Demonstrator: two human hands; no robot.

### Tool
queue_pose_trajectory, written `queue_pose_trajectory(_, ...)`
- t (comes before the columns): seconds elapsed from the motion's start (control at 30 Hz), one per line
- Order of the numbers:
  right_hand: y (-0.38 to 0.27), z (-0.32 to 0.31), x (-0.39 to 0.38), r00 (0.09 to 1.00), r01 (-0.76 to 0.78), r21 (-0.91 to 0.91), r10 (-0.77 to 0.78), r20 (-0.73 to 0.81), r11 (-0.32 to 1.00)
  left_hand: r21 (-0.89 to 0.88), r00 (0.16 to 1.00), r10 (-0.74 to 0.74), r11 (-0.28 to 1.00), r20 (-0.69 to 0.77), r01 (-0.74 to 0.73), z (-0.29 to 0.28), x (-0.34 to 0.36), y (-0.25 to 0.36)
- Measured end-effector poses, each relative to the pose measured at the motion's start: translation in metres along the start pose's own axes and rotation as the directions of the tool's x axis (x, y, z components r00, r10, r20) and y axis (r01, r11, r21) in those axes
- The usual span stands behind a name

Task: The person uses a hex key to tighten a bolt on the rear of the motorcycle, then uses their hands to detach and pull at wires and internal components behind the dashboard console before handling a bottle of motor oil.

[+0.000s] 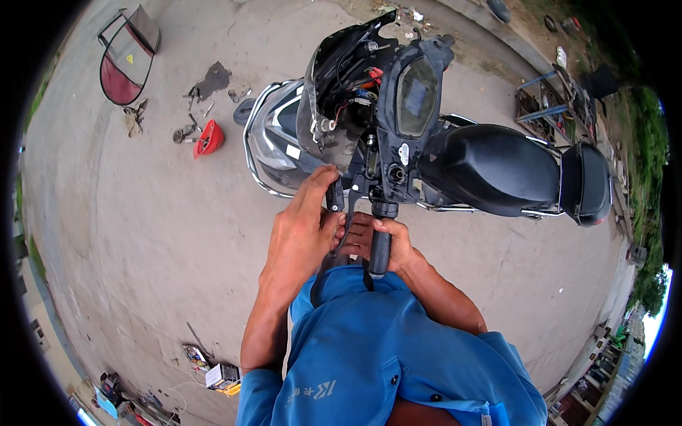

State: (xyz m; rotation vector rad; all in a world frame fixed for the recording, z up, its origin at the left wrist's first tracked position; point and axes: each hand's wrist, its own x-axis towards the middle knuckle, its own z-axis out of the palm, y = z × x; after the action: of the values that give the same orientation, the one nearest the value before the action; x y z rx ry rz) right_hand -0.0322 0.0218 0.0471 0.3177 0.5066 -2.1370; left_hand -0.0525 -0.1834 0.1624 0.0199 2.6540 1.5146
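Observation:
In front of me stands a black and grey scooter [490,167] with its front cover lifted, baring wires and inner parts. My right hand [401,245] is closed round the black handlebar grip [380,257]; its fingers show on the far side of the grip, by the dark brake lever [352,206]. Just left of it, my left hand [302,224] pinches a small black part [334,197] with a screw in its end, beside the lever. What this part is, and whether it is joined to the handlebar, I cannot tell. Above the hands sits the dash display [419,96].
A red helmet-like bowl [209,139] lies on the concrete left of the scooter, near scattered metal parts [186,133] and a dark stain. Farther off stands a folding mesh barrier [130,57]. A blue metal frame [547,103] is behind the scooter; boxes [224,376] lie lower left.

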Motion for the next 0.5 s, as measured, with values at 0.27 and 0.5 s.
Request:
queue_pose_trajectory(0.27, -0.0011, 0.0016, -0.001, 1.0, -0.009, 0.023, 0.009, -0.017, 1.0, 0.003, 1.0, 0.006, 1.0, -0.018, -0.006, 0.0017, -0.0007, -0.0033)
queue_pose_trajectory(0.5, -0.0003, 0.0022, 0.0003, 0.999, -0.007, -0.008, 0.007, -0.031, 1.0, 0.005, 0.999, 0.006, 1.0, -0.031, -0.006, 0.0036, -0.002, -0.0018)
